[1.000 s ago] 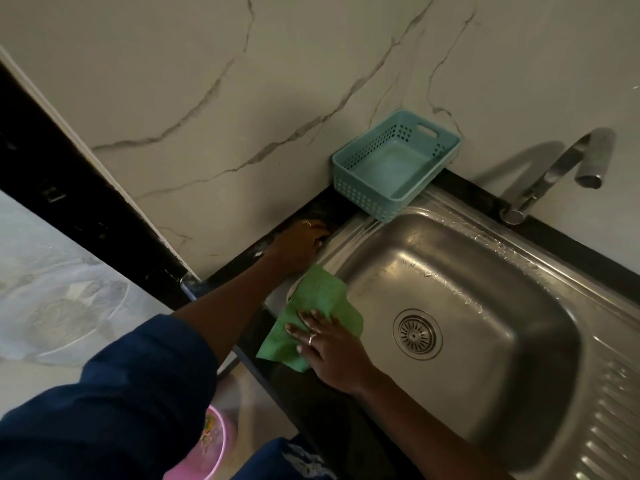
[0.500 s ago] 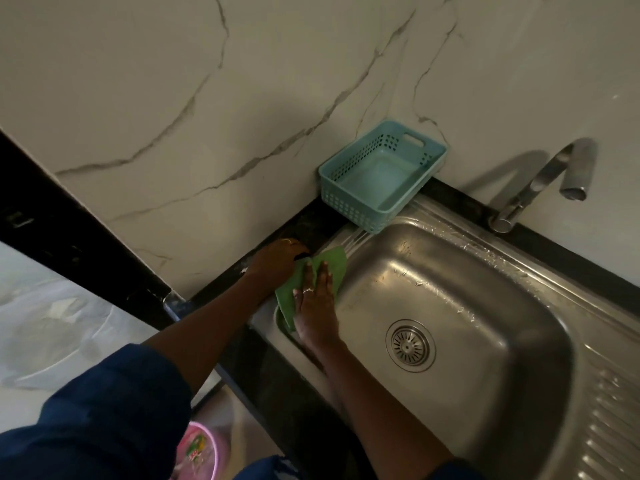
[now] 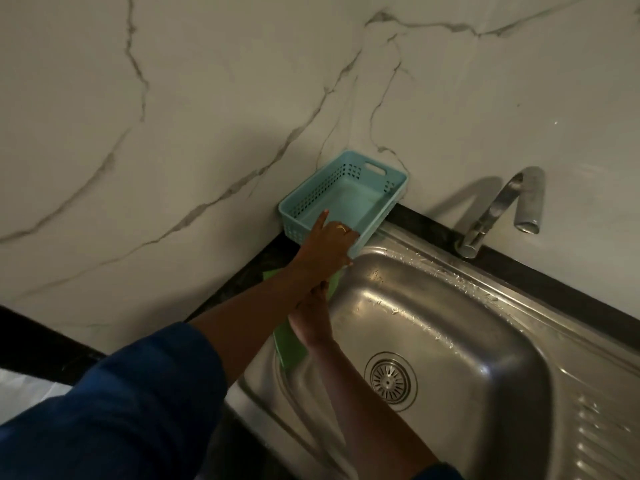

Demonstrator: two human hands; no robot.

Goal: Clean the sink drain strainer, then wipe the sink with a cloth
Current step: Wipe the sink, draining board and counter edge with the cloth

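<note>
The steel sink (image 3: 450, 323) fills the lower right, with the round drain strainer (image 3: 391, 381) seated in its floor. My right hand (image 3: 311, 320) presses a green cloth (image 3: 289, 348) onto the sink's left rim; its fingertips are hidden under my left forearm. My left hand (image 3: 325, 247) reaches across above it and grips the near wall of the light-blue basket (image 3: 346, 199), fingers over the rim and thumb outside. The basket looks empty and stands in the corner against the marble wall.
A chrome faucet (image 3: 498, 213) rises from the black counter strip behind the sink, its spout over the back rim. The ribbed drainboard (image 3: 602, 427) lies at the right. The marble wall (image 3: 207, 116) closes off the back and left.
My left hand has moved from the counter beside the cloth up to the basket and taken hold of it. My right hand has pushed the cloth farther along the left rim toward the basket.
</note>
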